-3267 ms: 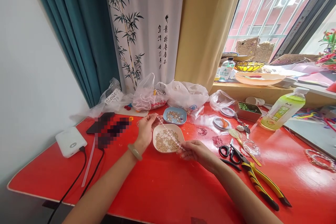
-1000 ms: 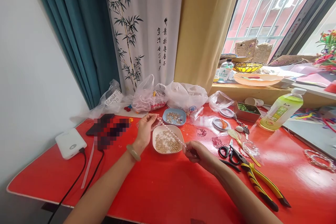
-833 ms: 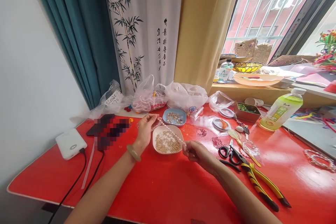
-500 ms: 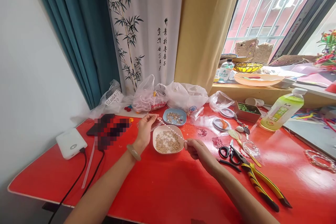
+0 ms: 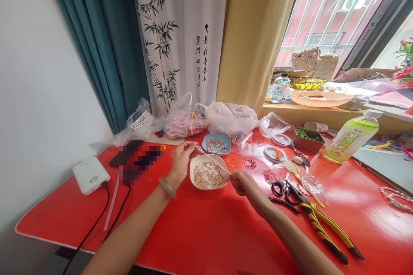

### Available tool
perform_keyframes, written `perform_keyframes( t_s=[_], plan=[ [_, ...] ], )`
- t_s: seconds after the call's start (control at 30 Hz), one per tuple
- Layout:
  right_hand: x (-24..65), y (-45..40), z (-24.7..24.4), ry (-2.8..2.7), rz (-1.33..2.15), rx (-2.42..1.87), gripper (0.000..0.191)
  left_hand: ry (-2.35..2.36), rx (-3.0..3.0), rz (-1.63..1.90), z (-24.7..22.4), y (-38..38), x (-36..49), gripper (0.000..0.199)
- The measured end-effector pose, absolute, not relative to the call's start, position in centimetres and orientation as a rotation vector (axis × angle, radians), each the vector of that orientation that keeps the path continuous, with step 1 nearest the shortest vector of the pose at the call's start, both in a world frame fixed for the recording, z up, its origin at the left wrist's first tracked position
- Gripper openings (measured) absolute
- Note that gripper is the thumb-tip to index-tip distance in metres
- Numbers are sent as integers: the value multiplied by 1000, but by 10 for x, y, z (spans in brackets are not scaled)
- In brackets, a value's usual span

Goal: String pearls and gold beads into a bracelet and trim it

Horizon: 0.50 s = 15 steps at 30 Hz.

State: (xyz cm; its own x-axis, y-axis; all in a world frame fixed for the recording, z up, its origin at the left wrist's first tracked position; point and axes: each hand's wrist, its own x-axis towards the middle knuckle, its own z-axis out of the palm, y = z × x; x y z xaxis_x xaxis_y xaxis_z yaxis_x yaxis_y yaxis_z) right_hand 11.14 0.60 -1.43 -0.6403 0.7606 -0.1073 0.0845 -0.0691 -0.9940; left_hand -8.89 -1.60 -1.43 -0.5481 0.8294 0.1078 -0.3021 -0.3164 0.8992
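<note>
A strand of small pale beads (image 5: pixel 211 159) stretches slantwise between my two hands. My left hand (image 5: pixel 183 159), with a bangle on its wrist, pinches the strand's upper end. The lower right end is closed in the fingers of my right hand (image 5: pixel 241 182). Right under the strand sits a white dish (image 5: pixel 192 181) of small gold beads (image 5: pixel 208 176). Just behind it is a blue dish (image 5: pixel 205 149) holding several gold and darker beads.
Scissors (image 5: pixel 285 191) and yellow-black pliers (image 5: pixel 325 225) lie right of my right hand. Plastic bags (image 5: pixel 230 118) line the back. A green drink bottle (image 5: pixel 351 136), a tin box (image 5: pixel 308 139) and wire spools (image 5: pixel 274 154) stand at the right. A white device (image 5: pixel 91 175) with a cable is at left.
The whole view has shifted slightly, so everything sits a little further right. My hands still hold the bead strand taut above the white dish in nearly the same pose.
</note>
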Motion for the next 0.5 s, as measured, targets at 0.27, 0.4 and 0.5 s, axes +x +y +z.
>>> perform_keyframes(
  t_s=[0.27,0.4,0.5],
  plan=[
    [111,4,-13,-1739,1723,-915,18,1157,809,1907,-14,-17,-86,20],
    [110,5,-16,-1753,1752,-869,17,1167,826,1884,-14,-18,-84,21],
    [110,7,-19,-1740,1757,-892,17,1163,824,1884,-14,-18,-83,21]
  ],
)
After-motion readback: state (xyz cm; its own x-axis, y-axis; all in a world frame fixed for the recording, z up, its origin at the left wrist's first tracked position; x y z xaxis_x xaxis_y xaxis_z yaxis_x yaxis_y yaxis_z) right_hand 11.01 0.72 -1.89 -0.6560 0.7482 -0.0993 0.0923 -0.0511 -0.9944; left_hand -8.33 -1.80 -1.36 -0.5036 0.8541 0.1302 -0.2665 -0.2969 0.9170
